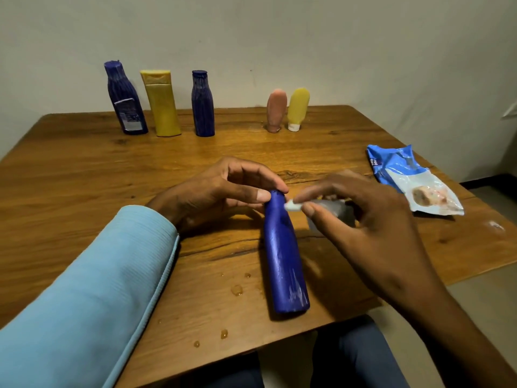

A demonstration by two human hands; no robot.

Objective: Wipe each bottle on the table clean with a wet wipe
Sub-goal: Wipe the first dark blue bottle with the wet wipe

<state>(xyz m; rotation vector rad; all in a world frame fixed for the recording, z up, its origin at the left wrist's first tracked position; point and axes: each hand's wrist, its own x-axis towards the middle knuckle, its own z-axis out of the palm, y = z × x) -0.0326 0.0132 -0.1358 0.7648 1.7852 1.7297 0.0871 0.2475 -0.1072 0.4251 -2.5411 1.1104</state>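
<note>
left hand (pixel 223 191) steadies blue bottle (pixel 284 256); right hand (pixel 361 219) pinches, seemingly, wipe (pixel 293 206)

A bottle (pixel 285 256) stands near the front edge of the table (pixel 84 169), its top leaning away from the person. The left hand (pixel 221 191) is at the bottle's top from the left, thumb and fingertips touching the cap. The right hand (pixel 363 219) comes from the right, pinching a wet wipe (pixel 293 206) against the neck. Along the back edge, by the wall (pixel 335 37), three bottles (pixel 161 103) stand in a row at the left; right of them, well apart, two tubes (pixel 288 110) stand cap-down side by side. A wipes pack (pixel 411 177) lies at the right edge. Droplets (pixel 236 289) sit left of the near bottle's base.
</note>
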